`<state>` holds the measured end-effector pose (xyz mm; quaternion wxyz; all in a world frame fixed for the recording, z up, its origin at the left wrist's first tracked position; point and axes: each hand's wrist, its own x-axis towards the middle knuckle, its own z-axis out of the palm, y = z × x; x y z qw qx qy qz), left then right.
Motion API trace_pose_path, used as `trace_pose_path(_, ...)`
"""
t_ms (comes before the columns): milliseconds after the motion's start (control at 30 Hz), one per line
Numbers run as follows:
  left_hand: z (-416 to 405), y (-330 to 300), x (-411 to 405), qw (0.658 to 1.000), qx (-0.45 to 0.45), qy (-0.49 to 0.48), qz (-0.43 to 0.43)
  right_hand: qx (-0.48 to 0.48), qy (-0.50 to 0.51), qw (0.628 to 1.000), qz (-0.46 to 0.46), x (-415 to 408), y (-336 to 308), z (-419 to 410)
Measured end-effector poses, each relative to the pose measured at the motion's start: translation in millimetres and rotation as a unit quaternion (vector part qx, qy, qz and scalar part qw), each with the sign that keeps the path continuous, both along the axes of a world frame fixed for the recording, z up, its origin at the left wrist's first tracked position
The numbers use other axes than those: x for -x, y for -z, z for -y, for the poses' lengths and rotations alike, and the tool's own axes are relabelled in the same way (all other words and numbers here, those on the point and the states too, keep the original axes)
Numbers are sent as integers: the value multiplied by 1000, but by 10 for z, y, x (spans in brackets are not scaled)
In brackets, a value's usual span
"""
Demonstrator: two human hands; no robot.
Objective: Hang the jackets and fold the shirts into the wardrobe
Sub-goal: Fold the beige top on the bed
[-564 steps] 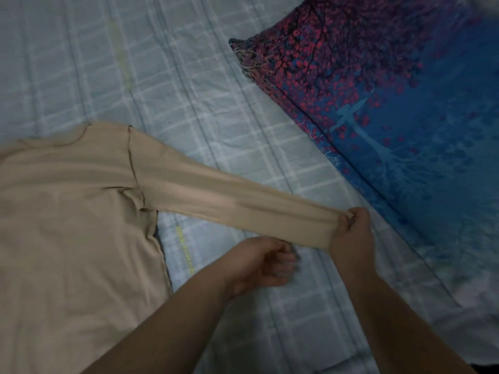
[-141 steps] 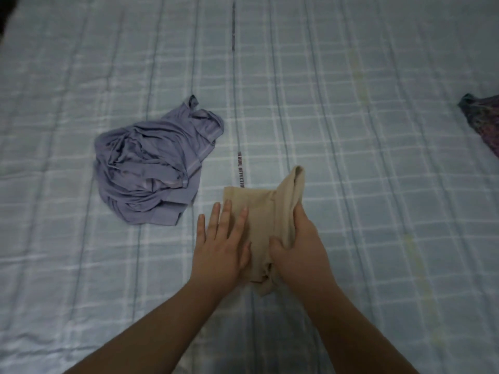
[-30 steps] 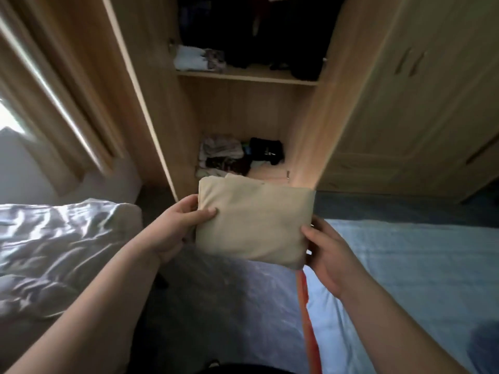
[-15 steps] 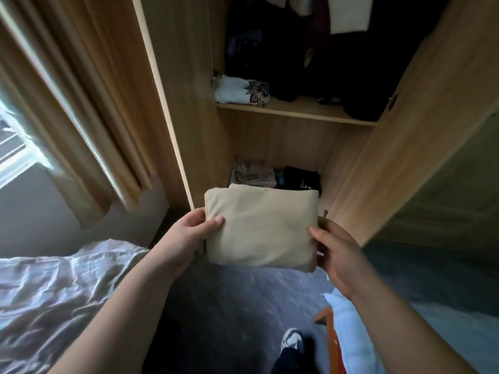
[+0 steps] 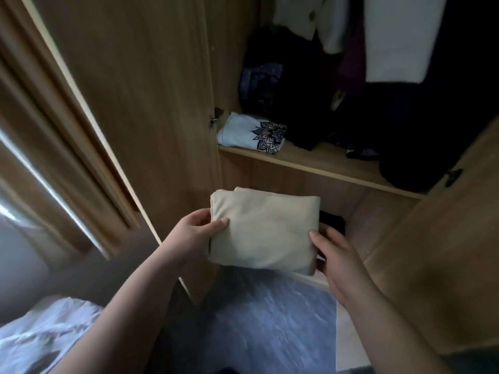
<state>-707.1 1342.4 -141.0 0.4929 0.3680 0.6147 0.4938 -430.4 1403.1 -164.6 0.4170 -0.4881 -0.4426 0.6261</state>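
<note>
A folded beige shirt (image 5: 263, 229) is held flat in front of the open wardrobe. My left hand (image 5: 193, 234) grips its left edge with the thumb on top. My right hand (image 5: 333, 252) grips its right edge. The shirt hangs in the air below the wooden shelf (image 5: 321, 168) and in front of the lower compartment, hiding most of what lies there. On the shelf's left end rests a folded white shirt with a dark flower print (image 5: 251, 133).
Dark and white garments (image 5: 378, 49) hang above the shelf, their hems reaching it. The left wardrobe door (image 5: 129, 103) stands open, the right door (image 5: 445, 225) too. A dark item (image 5: 333, 221) lies in the lower compartment. Crumpled bedding (image 5: 29, 336) lies lower left.
I have come closer to the wardrobe with the folded beige shirt in both hands; the shelf and hanging clothes now fill more of the view. The grip is unchanged.
</note>
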Motion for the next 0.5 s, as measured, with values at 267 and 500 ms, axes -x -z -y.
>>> trace_pose_path(267, -1670, -3, 488, 993, -23, -9, -114, -45, 14, 998, 50, 526, 178, -1634)
trace_pose_path(500, -3278, -69, 999, 982, -54, -23, -178, -32, 45, 995, 79, 1191, 109, -2958)
